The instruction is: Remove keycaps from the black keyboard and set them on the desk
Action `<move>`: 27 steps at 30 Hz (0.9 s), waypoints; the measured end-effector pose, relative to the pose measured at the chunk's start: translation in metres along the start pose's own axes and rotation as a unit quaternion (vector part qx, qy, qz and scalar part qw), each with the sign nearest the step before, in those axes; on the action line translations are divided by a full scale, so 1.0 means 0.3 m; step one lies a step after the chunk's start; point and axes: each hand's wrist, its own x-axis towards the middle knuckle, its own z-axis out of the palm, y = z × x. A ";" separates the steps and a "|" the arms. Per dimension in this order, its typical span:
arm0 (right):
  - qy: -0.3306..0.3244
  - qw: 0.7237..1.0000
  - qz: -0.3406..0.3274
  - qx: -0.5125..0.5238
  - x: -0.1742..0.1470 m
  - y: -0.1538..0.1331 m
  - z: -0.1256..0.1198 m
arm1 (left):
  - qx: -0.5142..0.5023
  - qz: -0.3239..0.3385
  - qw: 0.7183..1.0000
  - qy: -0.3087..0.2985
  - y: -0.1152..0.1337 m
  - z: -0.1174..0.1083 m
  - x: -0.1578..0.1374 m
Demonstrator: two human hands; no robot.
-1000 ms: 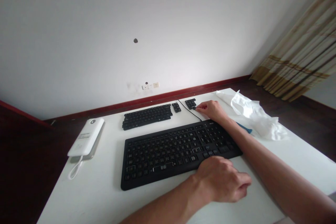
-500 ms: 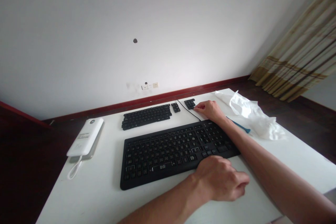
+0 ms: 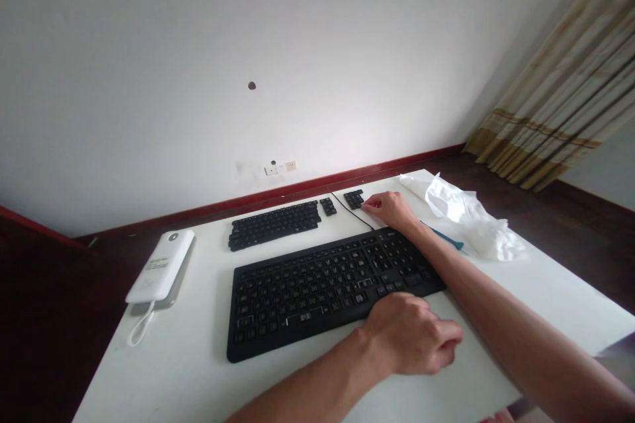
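Observation:
A black keyboard [image 3: 317,292] with its key caps off lies on the white table, sockets showing. Behind it, the loose black keycaps are laid out in a large block [image 3: 276,225], a small cluster [image 3: 328,206] and a numpad group [image 3: 354,199]. My right hand [image 3: 390,209] reaches over the keyboard's right end, thumb and finger pinched at the edge of the numpad group, on what looks like a keycap. Curled by the keyboard's front right edge is my left hand [image 3: 414,334]; its fingers are closed and whatever they hold is hidden.
A white power bank [image 3: 159,268] with a loop cable stands at the left. Right of my right forearm lie a blue tool [image 3: 448,238] and a crumpled white plastic bag [image 3: 466,215]. The keyboard's cord [image 3: 350,209] runs off the back edge. A wall rises behind.
The view has shifted slightly. Both hands keep nearly the same places and poses, my right hand still pinching beside the numpad keycaps.

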 end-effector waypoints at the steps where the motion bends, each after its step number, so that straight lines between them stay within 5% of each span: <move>1: 0.005 1.000 -0.007 -0.001 -0.002 -0.003 -0.015 | 0.001 -0.001 1.000 -0.001 0.001 -0.002 0.000; 6: -0.005 0.998 -0.063 0.017 -0.059 -0.044 -0.165 | 0.001 -0.024 1.000 -0.014 0.004 -0.010 -0.001; 11: -0.081 0.993 -0.078 0.017 -0.257 -0.079 -0.284 | -0.012 -0.036 0.999 -0.027 0.007 -0.019 -0.001; 19: -0.024 0.999 -0.035 0.002 -0.550 -0.001 -0.210 | -0.016 -0.050 0.998 -0.031 0.012 -0.026 -0.001; 23: -0.012 1.000 -0.006 0.022 -0.560 0.021 -0.191 | -0.005 -0.050 0.998 -0.045 0.014 -0.035 0.003; 27: 0.012 0.997 0.029 0.068 -0.449 -0.006 -0.228 | -0.004 -0.043 0.998 -0.055 0.015 -0.041 0.003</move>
